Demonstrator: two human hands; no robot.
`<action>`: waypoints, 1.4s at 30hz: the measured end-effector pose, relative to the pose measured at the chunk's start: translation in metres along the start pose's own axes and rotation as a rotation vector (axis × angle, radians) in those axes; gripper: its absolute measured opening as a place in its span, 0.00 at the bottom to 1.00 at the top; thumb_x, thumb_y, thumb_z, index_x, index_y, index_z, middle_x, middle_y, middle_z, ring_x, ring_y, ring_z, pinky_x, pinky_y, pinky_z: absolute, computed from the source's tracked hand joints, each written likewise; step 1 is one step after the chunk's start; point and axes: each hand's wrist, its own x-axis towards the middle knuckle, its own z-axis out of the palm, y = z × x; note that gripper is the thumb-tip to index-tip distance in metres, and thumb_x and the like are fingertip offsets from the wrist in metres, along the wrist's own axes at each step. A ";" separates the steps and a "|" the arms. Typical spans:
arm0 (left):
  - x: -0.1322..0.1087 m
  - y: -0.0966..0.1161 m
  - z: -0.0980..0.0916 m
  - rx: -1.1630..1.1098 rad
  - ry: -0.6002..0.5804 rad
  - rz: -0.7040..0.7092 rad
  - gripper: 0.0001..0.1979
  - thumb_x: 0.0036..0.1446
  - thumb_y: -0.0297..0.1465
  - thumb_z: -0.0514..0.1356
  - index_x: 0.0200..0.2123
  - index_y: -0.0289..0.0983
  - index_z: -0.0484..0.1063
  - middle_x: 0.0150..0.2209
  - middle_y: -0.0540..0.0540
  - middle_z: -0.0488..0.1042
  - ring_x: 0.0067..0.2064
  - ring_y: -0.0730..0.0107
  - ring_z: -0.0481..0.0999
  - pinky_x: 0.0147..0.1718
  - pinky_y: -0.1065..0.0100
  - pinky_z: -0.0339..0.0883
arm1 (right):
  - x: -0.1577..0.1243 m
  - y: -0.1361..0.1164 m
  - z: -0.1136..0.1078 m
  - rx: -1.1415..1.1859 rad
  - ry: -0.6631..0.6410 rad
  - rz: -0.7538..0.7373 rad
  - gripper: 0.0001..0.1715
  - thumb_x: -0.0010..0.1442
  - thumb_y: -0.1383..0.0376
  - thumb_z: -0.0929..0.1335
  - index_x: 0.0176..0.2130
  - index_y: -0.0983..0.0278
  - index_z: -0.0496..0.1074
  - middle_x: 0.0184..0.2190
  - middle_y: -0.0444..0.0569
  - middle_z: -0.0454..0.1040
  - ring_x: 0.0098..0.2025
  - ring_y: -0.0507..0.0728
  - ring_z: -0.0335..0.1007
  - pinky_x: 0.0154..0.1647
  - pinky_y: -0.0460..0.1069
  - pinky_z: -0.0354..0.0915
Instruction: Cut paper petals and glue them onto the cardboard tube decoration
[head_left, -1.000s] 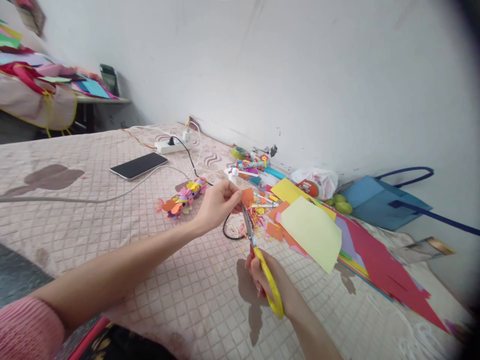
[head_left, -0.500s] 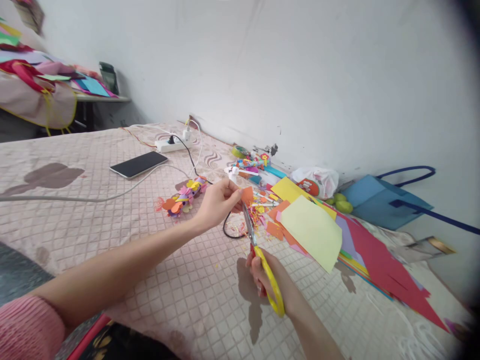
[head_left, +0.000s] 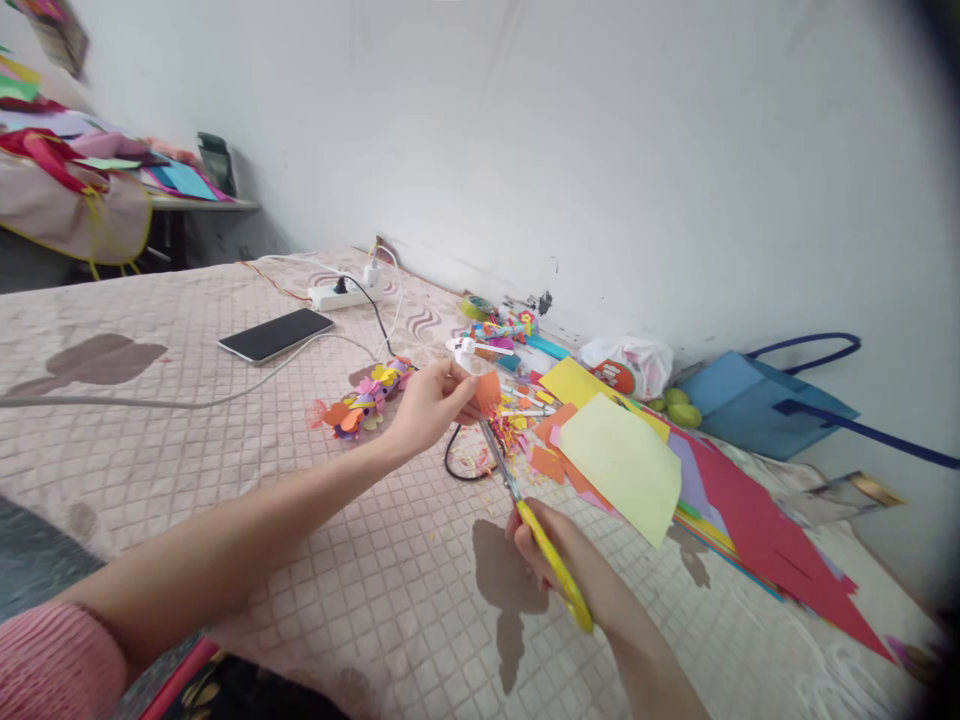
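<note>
Between the thumb and fingers of my left hand (head_left: pixel 435 405) is a small piece of orange paper (head_left: pixel 488 390), held up above the table. My right hand (head_left: pixel 559 545) is closed round the yellow handles of a pair of scissors (head_left: pixel 551 545). The blades point up and left, with their tips just under the lower edge of the orange paper. Whether the tips touch the paper I cannot tell. Behind the paper lie small coloured scraps (head_left: pixel 517 425). Left of my left hand rests a tube covered in paper flowers (head_left: pixel 367 398).
Sheets of coloured paper (head_left: pixel 626 465) lie to the right, beside a blue bag (head_left: pixel 757 395) and a white plastic bag (head_left: pixel 634 365). A tablet or large phone (head_left: pixel 276 334) lies on the left. Cables run from a power strip (head_left: pixel 341 297) across the tablecloth (head_left: pixel 300 590).
The scissors have tilted and moved slightly down and right with my right hand, and their tips have dropped lower on the orange paper. My left hand has barely shifted.
</note>
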 end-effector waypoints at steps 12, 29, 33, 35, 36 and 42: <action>-0.004 -0.012 0.005 0.005 -0.182 -0.277 0.13 0.51 0.36 0.60 0.29 0.34 0.60 0.21 0.47 0.74 0.24 0.70 0.77 0.23 0.72 0.71 | 0.031 0.074 -0.060 -0.717 0.646 0.165 0.25 0.51 0.56 0.65 0.46 0.65 0.66 0.42 0.57 0.72 0.45 0.62 0.68 0.41 0.51 0.60; -0.030 -0.030 0.025 0.081 -0.474 -0.340 0.16 0.49 0.42 0.60 0.29 0.34 0.62 0.23 0.46 0.75 0.25 0.69 0.77 0.25 0.70 0.71 | 0.031 0.011 0.012 0.536 0.270 -0.198 0.16 0.53 0.54 0.66 0.33 0.65 0.67 0.30 0.45 0.69 0.31 0.51 0.67 0.30 0.46 0.66; -0.033 -0.028 0.025 0.065 -0.542 -0.300 0.14 0.54 0.41 0.55 0.35 0.35 0.63 0.25 0.47 0.75 0.27 0.70 0.77 0.26 0.71 0.70 | 0.031 0.011 0.012 0.690 0.240 -0.116 0.12 0.51 0.58 0.67 0.29 0.65 0.66 0.24 0.42 0.68 0.25 0.49 0.65 0.26 0.44 0.64; -0.030 -0.027 0.023 0.055 -0.583 -0.238 0.14 0.55 0.39 0.55 0.39 0.36 0.63 0.27 0.48 0.74 0.28 0.71 0.76 0.26 0.71 0.70 | 0.029 0.011 0.009 0.751 0.199 -0.081 0.12 0.50 0.58 0.67 0.29 0.65 0.65 0.23 0.42 0.68 0.23 0.49 0.65 0.25 0.44 0.63; -0.029 -0.026 0.022 0.066 -0.612 -0.207 0.13 0.54 0.38 0.56 0.41 0.36 0.64 0.28 0.48 0.73 0.29 0.71 0.76 0.27 0.71 0.70 | 0.029 0.011 0.008 0.767 0.188 -0.074 0.12 0.50 0.58 0.68 0.29 0.65 0.65 0.22 0.42 0.69 0.22 0.48 0.64 0.24 0.44 0.63; -0.026 -0.028 0.019 0.175 -0.737 -0.141 0.09 0.51 0.33 0.59 0.33 0.34 0.69 0.31 0.45 0.74 0.33 0.71 0.74 0.31 0.70 0.70 | 0.024 0.011 0.006 0.695 0.161 -0.116 0.12 0.51 0.58 0.67 0.29 0.65 0.66 0.21 0.40 0.67 0.21 0.47 0.62 0.24 0.43 0.61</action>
